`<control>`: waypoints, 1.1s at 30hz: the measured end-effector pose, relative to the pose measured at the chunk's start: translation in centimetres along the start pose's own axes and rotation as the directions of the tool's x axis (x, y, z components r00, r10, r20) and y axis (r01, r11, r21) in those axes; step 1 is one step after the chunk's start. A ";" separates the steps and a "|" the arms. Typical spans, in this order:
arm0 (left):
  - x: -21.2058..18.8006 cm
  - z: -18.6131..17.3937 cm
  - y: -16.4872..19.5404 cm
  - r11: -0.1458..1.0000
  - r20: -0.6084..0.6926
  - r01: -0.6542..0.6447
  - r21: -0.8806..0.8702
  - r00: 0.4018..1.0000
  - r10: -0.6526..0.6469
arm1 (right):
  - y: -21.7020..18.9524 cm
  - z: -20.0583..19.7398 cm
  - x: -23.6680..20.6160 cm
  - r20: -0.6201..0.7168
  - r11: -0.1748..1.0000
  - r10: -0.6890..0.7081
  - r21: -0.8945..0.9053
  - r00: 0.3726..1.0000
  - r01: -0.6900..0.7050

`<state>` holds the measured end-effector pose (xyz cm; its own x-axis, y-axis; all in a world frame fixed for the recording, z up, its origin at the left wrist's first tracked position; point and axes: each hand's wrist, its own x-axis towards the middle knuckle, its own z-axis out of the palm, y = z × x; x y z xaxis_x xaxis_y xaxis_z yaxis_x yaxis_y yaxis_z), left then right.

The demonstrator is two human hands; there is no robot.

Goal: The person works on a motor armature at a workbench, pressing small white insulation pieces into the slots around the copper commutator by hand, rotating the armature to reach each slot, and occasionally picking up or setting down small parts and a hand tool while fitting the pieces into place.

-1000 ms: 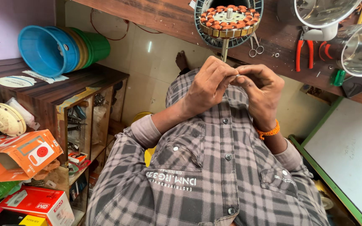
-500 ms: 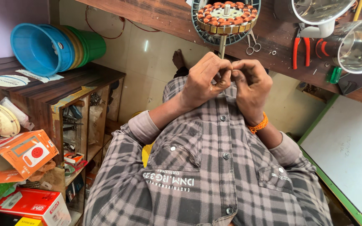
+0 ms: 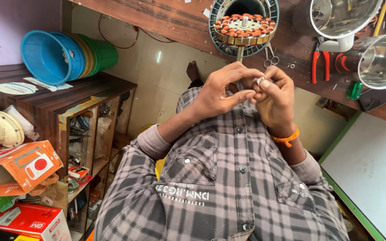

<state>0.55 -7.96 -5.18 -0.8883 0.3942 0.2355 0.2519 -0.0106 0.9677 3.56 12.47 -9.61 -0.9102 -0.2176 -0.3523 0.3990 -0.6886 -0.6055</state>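
Small whitish piece (image 3: 260, 81), pale and too small to identify by kind, is pinched at the fingertips of the right hand (image 3: 274, 100), just below the motor on the table edge. The left hand (image 3: 222, 91) is curled, its thumb and forefinger pressed together against the right fingertips, so both hands meet over the chest of the grey checked shirt (image 3: 228, 187). An orange braided band (image 3: 286, 137) circles the right wrist.

Fan motor stator (image 3: 244, 27): round, a dark slotted metal ring around copper-coloured windings, with a steel shaft pointing toward the hands. It lies on the dark wooden table (image 3: 166, 18), whose surface is worn and scratched. Beside it lie small steel scissors (image 3: 270, 57), red-handled pliers (image 3: 320, 62) and two shiny steel vessels (image 3: 371, 58), rounded and reflective. A white panel with a green rim (image 3: 371, 169) stands near the right elbow.

Left side: nested plastic tubs (image 3: 63, 56), blue outermost, then yellow and green, lying on their side on a brown wooden shelf unit (image 3: 68, 100). A round white label (image 3: 16, 88) lies flat on the shelf top. A cream round fan cover (image 3: 3, 128) sits lower down. Below it, an orange cardboard box (image 3: 16, 167) with a white panel bearing a red disc, flap open; under that a red and white carton (image 3: 30, 222)
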 end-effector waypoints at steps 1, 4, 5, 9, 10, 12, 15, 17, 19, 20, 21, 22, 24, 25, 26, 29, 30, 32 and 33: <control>0.0 0.0 -0.1 0.999 0.020 -0.006 -0.046 1.000 0.007 | -0.2 -0.2 -0.1 0.034 0.998 0.053 0.039 0.998 -0.054; -0.4 0.2 -0.2 0.905 0.089 0.251 -0.344 0.968 -0.235 | -0.4 -0.6 -0.5 0.111 0.979 0.188 0.054 0.976 -0.195; -0.7 0.2 -0.3 0.885 0.101 0.294 -0.361 0.956 -0.276 | -0.4 -0.6 -0.6 0.132 0.971 0.229 0.042 0.965 -0.236; -1.9 0.0 -1.0 0.907 0.092 0.333 -0.257 0.943 -0.320 | -0.2 -0.9 -0.4 0.134 0.949 0.314 -0.001 0.940 -0.317; -2.1 0.0 -1.3 0.932 0.077 0.310 -0.187 0.951 -0.301 | -0.2 -1.0 -0.3 0.137 0.941 0.336 -0.001 0.932 -0.339; -2.3 0.0 -1.9 0.819 0.135 0.377 -0.432 0.925 -0.354 | 0.1 -1.4 -0.1 0.151 0.923 0.381 0.001 0.912 -0.385; -1.9 0.3 -2.3 0.751 0.146 0.408 -0.519 0.908 -0.392 | 0.7 -2.0 0.4 0.187 0.899 0.419 0.050 0.889 -0.435; -1.5 0.5 -2.1 0.822 0.101 0.387 -0.418 0.919 -0.382 | 1.0 -2.3 0.7 0.215 0.887 0.410 0.130 0.886 -0.442; -1.0 0.5 -1.4 0.914 0.037 0.336 -0.226 0.941 -0.336 | 1.1 -2.4 0.6 0.257 0.897 0.361 0.167 0.897 -0.409; -0.6 0.1 -1.1 0.956 0.047 0.245 -0.160 0.970 -0.240 | 1.0 -2.4 0.6 0.277 0.902 0.333 0.185 0.901 -0.391; -0.2 -0.8 -0.9 0.984 0.064 0.149 -0.094 0.988 -0.144 | 0.9 -2.3 0.5 0.283 0.912 0.310 0.180 0.908 -0.368; 0.2 -1.8 -0.9 0.998 0.092 0.052 -0.028 0.995 -0.050 | 0.9 -2.1 0.4 0.289 0.922 0.285 0.179 0.914 -0.344; 1.1 -3.8 -1.5 0.932 0.051 -0.163 0.324 0.987 0.154 | 0.7 -1.7 0.4 0.280 0.932 0.244 0.198 0.929 -0.304; 1.7 -4.7 -2.1 0.835 0.060 -0.253 0.488 0.964 0.257 | 0.6 -1.5 0.5 0.266 0.932 0.228 0.217 0.937 -0.289; 2.4 -5.3 -3.0 0.799 0.094 -0.271 0.537 0.960 0.263 | 0.4 -1.3 0.6 0.251 0.932 0.215 0.236 0.944 -0.275; 4.2 -6.1 -6.3 0.755 0.140 -0.283 0.591 0.958 0.250 | -0.3 -0.9 0.7 0.185 0.953 0.222 0.167 0.957 -0.253; 5.0 -5.8 -7.4 0.792 0.123 -0.262 0.552 0.965 0.233 | -0.5 -0.8 0.7 0.166 0.966 0.189 0.143 0.968 -0.213; 5.1 -5.7 -8.5 0.839 0.089 -0.238 0.490 0.971 0.223 | -1.0 -0.4 0.5 0.133 0.987 0.119 0.092 0.984 -0.132; 5.4 -5.7 -8.8 0.850 0.077 -0.240 0.469 0.970 0.231 | -1.3 -0.3 0.4 0.115 0.996 0.073 0.036 0.991 -0.078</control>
<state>-8.62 -11.04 -11.88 -0.7738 0.4505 0.4453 0.6071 0.3271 0.7242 2.67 13.49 -9.14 -0.8853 -0.3458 -0.3110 0.4643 -0.6942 -0.5500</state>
